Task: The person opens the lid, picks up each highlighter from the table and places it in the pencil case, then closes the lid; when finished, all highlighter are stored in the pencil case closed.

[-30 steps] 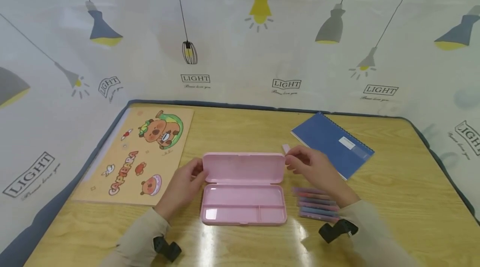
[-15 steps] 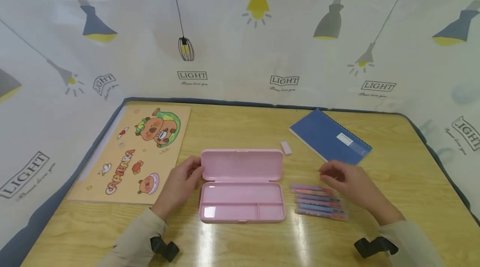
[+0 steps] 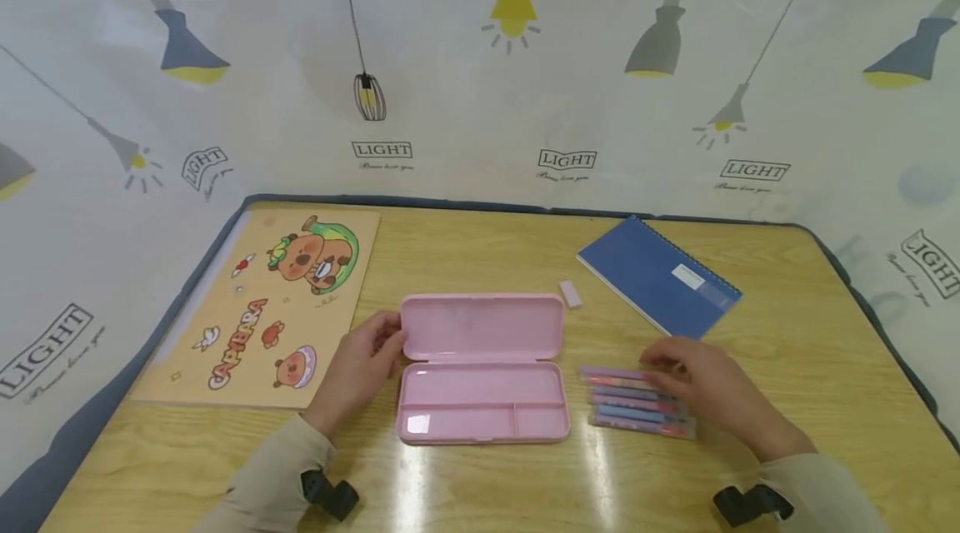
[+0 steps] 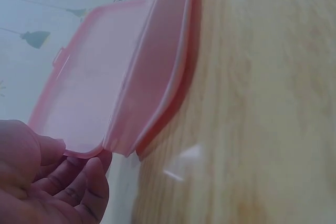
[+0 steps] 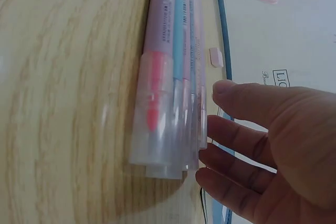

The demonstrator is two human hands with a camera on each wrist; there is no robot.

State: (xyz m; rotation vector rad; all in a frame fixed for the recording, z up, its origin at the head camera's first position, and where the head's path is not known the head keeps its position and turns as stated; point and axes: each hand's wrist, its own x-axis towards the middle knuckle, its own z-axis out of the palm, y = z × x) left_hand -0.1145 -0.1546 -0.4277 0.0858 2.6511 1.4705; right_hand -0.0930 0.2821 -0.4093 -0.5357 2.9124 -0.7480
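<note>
A pink pencil case (image 3: 480, 383) lies open on the table, its tray split into compartments with nothing in them. Its lid (image 3: 480, 329) stands raised at the back. My left hand (image 3: 360, 371) pinches the lid's left edge, thumb (image 4: 51, 149) inside and fingers behind, as the left wrist view shows. To the right of the case lies a row of several highlighters (image 3: 630, 402) in purple, pink and blue, side by side with clear caps. Over their capped right ends is my right hand (image 3: 720, 391). In the right wrist view its thumb and fingers are spread apart right beside the caps (image 5: 157, 124).
A small pink eraser (image 3: 570, 294) lies behind the case's right corner. Farther right is a blue spiral notebook (image 3: 652, 275). A large capybara-printed folder (image 3: 262, 308) occupies the left side. A lamp-patterned curtain (image 3: 450, 58) surrounds the table's back and sides.
My right hand has left the lid's right corner and moved right and toward me to the highlighters. My left hand has stayed at the lid's left edge.
</note>
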